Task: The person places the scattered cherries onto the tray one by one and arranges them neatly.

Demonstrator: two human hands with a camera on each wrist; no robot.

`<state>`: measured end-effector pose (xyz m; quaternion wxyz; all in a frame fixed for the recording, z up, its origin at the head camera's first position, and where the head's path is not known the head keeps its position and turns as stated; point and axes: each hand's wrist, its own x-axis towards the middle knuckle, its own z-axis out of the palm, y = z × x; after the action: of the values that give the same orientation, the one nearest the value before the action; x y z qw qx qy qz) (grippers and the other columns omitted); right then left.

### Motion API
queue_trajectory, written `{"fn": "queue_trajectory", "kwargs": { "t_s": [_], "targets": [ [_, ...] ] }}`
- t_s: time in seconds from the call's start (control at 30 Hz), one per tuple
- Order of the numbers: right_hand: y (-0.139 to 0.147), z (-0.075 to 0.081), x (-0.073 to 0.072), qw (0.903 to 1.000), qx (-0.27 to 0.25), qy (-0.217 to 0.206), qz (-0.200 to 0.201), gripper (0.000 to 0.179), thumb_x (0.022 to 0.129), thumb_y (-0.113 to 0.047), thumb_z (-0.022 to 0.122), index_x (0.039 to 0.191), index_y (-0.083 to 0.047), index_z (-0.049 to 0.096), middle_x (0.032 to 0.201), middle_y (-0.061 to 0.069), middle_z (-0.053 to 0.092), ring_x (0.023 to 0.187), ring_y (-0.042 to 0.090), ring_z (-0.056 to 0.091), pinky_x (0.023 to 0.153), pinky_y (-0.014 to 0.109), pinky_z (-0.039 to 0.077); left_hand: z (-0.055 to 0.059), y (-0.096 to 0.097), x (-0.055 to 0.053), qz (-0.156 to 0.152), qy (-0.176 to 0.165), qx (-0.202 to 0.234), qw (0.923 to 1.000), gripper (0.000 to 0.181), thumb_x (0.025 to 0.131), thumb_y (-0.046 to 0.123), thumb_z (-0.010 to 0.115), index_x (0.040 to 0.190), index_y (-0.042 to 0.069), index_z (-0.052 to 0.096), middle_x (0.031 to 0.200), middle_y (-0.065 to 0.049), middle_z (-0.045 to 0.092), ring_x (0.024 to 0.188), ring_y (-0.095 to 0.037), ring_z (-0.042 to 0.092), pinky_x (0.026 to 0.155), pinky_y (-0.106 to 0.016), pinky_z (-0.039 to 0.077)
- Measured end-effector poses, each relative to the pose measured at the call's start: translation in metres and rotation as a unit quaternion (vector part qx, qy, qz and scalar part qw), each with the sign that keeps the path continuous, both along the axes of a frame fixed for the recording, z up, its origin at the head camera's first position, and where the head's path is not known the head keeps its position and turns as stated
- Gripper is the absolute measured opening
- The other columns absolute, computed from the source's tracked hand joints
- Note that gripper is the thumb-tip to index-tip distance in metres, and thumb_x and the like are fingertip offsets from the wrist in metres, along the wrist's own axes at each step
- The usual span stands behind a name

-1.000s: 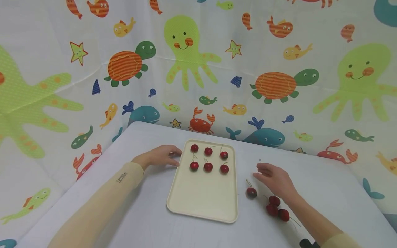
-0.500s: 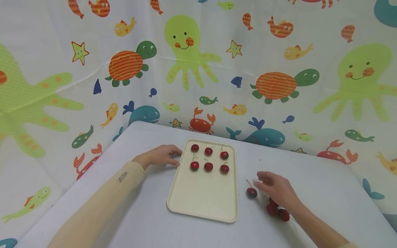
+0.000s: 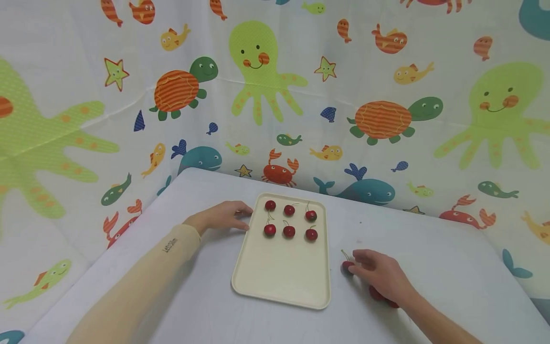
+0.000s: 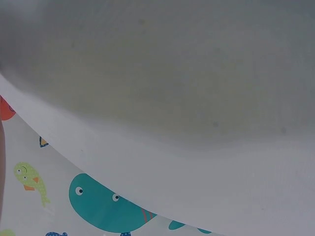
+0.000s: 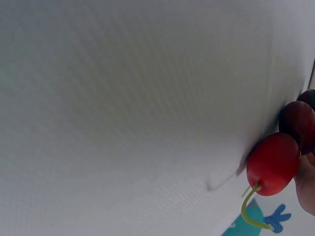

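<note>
In the head view my left hand [image 3: 224, 215] touches the left rim of a cream tray [image 3: 281, 277], thumb and fingers apart. Two rows of red cherries with stems lie in the tray's far half, among them one cherry [image 3: 269, 230] at the near left. My right hand [image 3: 382, 274] is low over the table, right of the tray. Its thumb partly covers a single dark cherry [image 3: 345, 266]; whether it touches the fruit I cannot tell. Under the palm, other loose cherries [image 3: 376, 293] are half hidden. The right wrist view shows a red cherry [image 5: 273, 164] close up beside part of the hand.
A white cloth covers the table [image 3: 193, 296]. Behind it hangs a curtain [image 3: 301, 105] printed with sea animals. The left wrist view shows mostly blurred pale cloth [image 4: 197, 182] and a strip of curtain.
My right hand has come down and nearer to the front, over the loose cherries and up to the single one. The left hand and the tray have stayed in place.
</note>
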<state>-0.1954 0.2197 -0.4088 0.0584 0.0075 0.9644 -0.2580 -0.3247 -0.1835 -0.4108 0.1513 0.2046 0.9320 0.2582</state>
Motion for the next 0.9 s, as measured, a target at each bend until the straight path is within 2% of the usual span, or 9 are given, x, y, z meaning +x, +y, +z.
{"fn": "queue_trajectory", "kwargs": {
  "t_s": [0.27,0.57,0.9],
  "targets": [
    [-0.002,0.0,0.002,0.9997,0.02,0.004,0.011,0.053,0.074,-0.04,0.073,0.119,-0.015,0.06,0.114,0.006,0.064,0.105,0.025,0.059,0.087,0.046,0.051,0.0,0.0,0.0,0.003,0.0,0.0,1.0,0.057,0.077,0.039,0.072,0.126,0.017,0.054,0.128,0.0,0.055,0.123,-0.021,0.047,0.105,-0.041,0.039],
    [-0.005,-0.002,0.0,0.9993,0.026,0.011,0.026,0.043,0.074,-0.032,0.075,0.113,-0.017,0.065,0.107,0.002,0.067,0.098,0.019,0.061,0.085,0.044,0.052,0.0,0.001,-0.001,0.003,0.002,-0.01,0.9999,0.058,0.077,0.039,0.072,0.126,0.017,0.054,0.129,0.001,0.055,0.124,-0.019,0.047,0.106,-0.04,0.038],
    [-0.012,-0.005,0.0,0.9975,0.025,0.049,0.045,0.035,0.074,-0.024,0.075,0.108,-0.017,0.067,0.104,-0.002,0.068,0.1,0.019,0.062,0.089,0.044,0.051,0.001,0.001,0.0,0.002,0.0,-0.007,1.0,0.057,0.077,0.039,0.072,0.127,0.017,0.054,0.129,0.0,0.055,0.124,-0.02,0.047,0.105,-0.041,0.038]
  ]
}}
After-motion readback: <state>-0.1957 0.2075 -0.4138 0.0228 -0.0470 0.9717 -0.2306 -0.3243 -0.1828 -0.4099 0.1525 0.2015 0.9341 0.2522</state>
